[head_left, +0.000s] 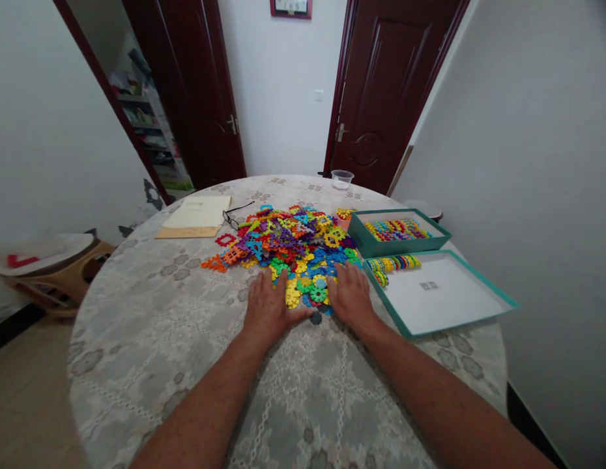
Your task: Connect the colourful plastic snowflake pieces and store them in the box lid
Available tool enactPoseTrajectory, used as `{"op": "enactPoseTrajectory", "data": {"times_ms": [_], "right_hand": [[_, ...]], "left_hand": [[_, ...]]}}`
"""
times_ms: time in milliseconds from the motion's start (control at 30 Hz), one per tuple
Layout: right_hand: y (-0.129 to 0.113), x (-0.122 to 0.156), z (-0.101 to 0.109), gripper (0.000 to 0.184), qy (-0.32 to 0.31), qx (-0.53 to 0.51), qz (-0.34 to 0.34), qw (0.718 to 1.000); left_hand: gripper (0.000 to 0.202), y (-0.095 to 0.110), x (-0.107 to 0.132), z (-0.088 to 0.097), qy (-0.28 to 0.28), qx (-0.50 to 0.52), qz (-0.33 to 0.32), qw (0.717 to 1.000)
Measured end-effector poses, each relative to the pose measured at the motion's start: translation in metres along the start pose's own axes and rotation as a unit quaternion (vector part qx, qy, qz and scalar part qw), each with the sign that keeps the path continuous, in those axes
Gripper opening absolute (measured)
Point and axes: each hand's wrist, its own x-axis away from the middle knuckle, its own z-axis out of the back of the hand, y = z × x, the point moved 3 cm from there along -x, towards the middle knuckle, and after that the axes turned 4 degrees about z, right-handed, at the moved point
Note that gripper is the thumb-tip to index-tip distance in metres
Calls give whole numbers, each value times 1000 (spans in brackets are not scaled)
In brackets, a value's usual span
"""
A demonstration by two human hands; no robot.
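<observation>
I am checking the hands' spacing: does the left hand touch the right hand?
Apart. The head view shows yellow and green pieces in the gap between the left hand and the right hand.

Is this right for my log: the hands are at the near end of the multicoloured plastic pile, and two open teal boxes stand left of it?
Not quite: in the head view, the deep teal rectangular box and the shallow teal white-lined box stand right of the multicoloured plastic pile. The left hand and right hand are at its near end.
</observation>
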Motion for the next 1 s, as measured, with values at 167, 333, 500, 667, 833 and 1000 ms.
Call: {"op": "enactPoseTrajectory", "data": {"times_ms": [167,333,500,667,833,1000], "right_hand": [[-11,-10,-10,43,-53,-92,38,994],[-18,-22,-7,41,-74,-318,83,941],[-10,-20,1,38,-31,-254,92,962],[-19,-12,14,30,-78,-36,72,994],[-21,-13,28,34,-128,18,52,990],[-16,-14,27,39,-153,-19,66,986]], "left_hand": [[109,5,-2,5,-28,-6,-12,1000],[123,14,2,10,-80,4,-31,996],[125,27,11,11,-101,-18,-40,994],[85,31,0,3,-58,-61,-35,996],[61,39,-21,-5,-10,-67,-92,994],[43,39,-28,-9,19,-32,-99,994]]}}
